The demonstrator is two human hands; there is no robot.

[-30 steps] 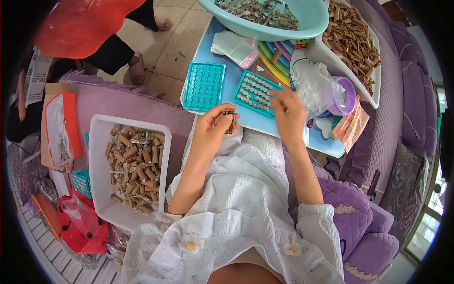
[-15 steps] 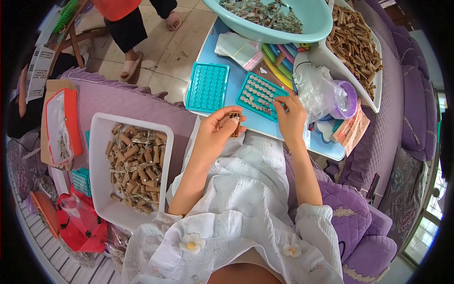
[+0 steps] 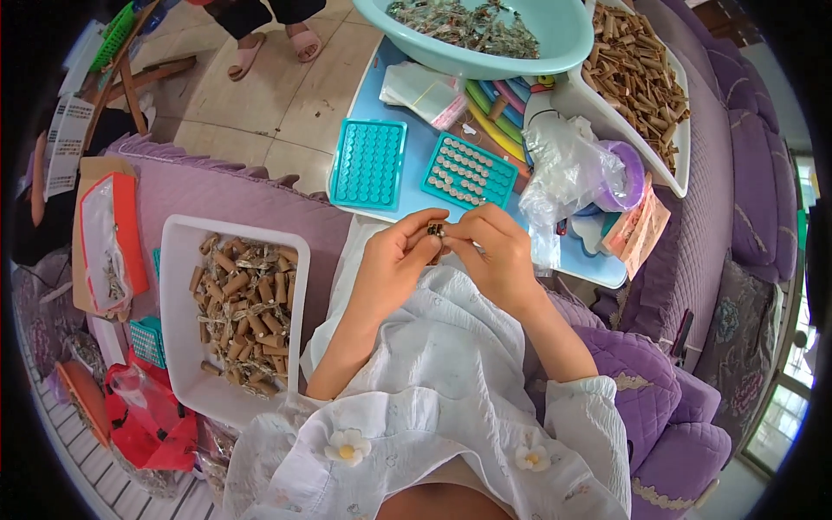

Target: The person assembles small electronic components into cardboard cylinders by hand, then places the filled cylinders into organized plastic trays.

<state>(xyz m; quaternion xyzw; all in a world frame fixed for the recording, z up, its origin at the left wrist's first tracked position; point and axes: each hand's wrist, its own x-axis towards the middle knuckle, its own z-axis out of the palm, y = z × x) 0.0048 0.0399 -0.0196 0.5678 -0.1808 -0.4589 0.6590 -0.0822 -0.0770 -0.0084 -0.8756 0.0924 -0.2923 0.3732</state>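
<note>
In front of my lap, my left hand is closed around a small brown tube with its open end facing up and dark bits showing inside. My right hand meets it from the right, thumb and fingertips pinched at the tube's mouth. Whatever sits in that pinch is too small to make out. Just beyond my hands lies a teal tray with rows of pale round pieces in part of its wells. To its left is a second teal tray with rows of round wells.
Left of me, a white bin holds brown tubes with clear wrapping. Clear bags lie on the blue table, below a mint basin of small wrapped pieces. At right are a purple container and a white bin of brown tubes.
My right hand has come from the tray of round pieces to the tube in my left hand. Fewer pieces show in that tray's near right part. A person at upper left has shifted their feet.
</note>
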